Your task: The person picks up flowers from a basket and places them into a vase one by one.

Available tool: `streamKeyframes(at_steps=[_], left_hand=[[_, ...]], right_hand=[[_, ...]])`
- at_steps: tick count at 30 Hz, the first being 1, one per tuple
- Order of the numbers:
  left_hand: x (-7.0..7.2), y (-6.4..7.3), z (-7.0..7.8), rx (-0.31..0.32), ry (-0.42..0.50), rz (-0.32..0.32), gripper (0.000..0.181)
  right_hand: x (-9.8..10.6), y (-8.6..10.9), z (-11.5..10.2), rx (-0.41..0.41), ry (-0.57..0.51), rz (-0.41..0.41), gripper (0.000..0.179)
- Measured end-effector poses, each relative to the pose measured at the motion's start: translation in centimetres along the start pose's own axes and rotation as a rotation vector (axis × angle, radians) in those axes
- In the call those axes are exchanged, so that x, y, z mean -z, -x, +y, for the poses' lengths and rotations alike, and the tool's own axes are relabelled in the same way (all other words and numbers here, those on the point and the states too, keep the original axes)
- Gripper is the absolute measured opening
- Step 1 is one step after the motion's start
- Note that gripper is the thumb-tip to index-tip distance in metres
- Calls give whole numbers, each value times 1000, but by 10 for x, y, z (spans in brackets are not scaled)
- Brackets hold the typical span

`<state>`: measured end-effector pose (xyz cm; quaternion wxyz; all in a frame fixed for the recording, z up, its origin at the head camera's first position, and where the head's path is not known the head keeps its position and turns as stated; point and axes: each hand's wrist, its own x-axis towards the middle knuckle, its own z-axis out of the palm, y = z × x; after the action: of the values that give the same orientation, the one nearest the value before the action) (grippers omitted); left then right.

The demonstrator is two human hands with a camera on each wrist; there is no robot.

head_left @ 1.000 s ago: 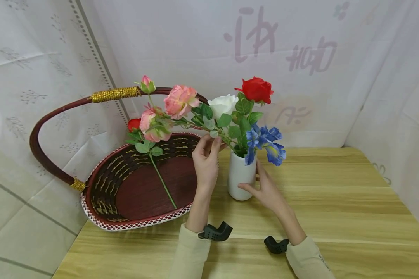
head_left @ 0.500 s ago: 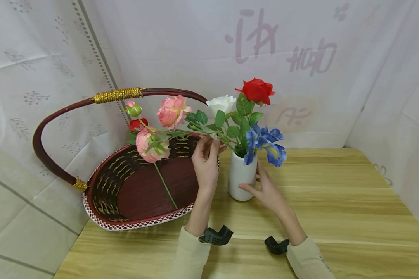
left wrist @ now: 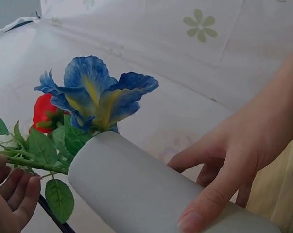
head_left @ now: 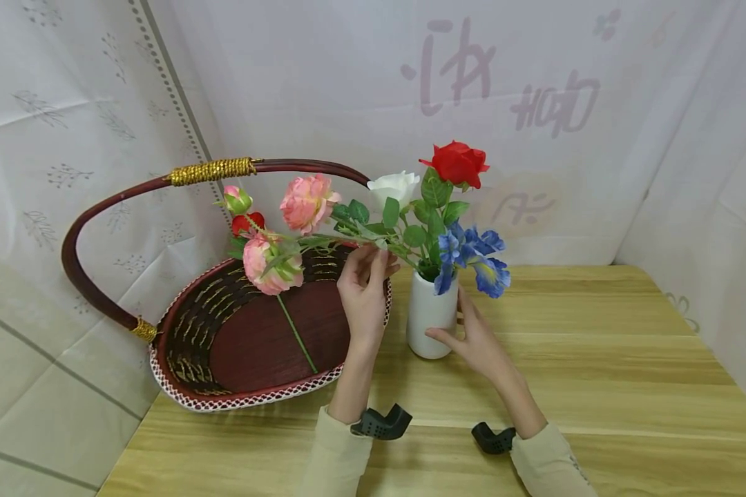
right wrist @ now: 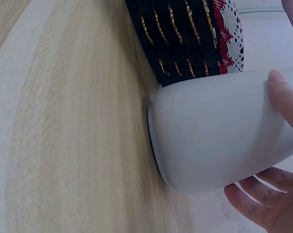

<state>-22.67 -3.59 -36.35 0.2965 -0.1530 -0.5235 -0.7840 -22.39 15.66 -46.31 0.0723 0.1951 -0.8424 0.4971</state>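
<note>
A white vase (head_left: 431, 317) stands upright on the table, holding artificial flowers: a red rose (head_left: 456, 164), a white rose (head_left: 394, 186), a blue iris (head_left: 475, 252) and a pink peony spray (head_left: 309, 201) leaning far left over the basket. My right hand (head_left: 475, 338) holds the vase from the right, thumb in front and fingers around the far side. My left hand (head_left: 365, 290) is just below the pink spray's stem, its fingers loosely bent. In the left wrist view, the left fingertips (left wrist: 32, 187) are apart from the stem; the thumb is close to it, contact unclear.
A dark red woven basket (head_left: 261, 397) with a tall arched handle (head_left: 77, 235) stands left of the vase. A single red flower (head_left: 247, 222) on a green stem (head_left: 298, 335) leans inside it. Printed cloth (head_left: 323, 76) hangs behind the wooden table (head_left: 572, 373).
The pink spray has sunk lower and leftward, its lower bloom now overlapping the red flower's stem. My left hand has shifted slightly down and left. The right hand stays on the vase.
</note>
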Motion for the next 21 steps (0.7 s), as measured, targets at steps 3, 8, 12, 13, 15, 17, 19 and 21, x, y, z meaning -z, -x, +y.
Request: streamKeyframes(at_steps=[3, 8, 12, 13, 15, 17, 19, 21], left_hand=[[-1, -2, -1, 8, -21, 6, 13], [-3, -5, -5, 23, -36, 17, 16], [-4, -7, -7, 40, -26, 21, 16], [-4, -7, -8, 43, -25, 18, 16], [-4, -8, -8, 44, -22, 10, 16], [-4, -8, -8, 47, -18, 4, 16], [-2, -7, -7, 52, -24, -1, 16], [0, -5, -6, 61, -39, -6, 16]], right_hand=[[0, 1, 1, 2, 5, 1, 103], [0, 0, 2, -3, 5, 0, 103], [-1, -1, 2, -3, 2, -5, 103], [-1, -1, 2, -4, -1, -5, 103], [-1, -1, 2, -3, -5, -3, 102], [0, -1, 2, -2, -8, 0, 102], [0, -1, 2, 2, -7, 0, 101], [0, -1, 2, 0, -6, -1, 102]])
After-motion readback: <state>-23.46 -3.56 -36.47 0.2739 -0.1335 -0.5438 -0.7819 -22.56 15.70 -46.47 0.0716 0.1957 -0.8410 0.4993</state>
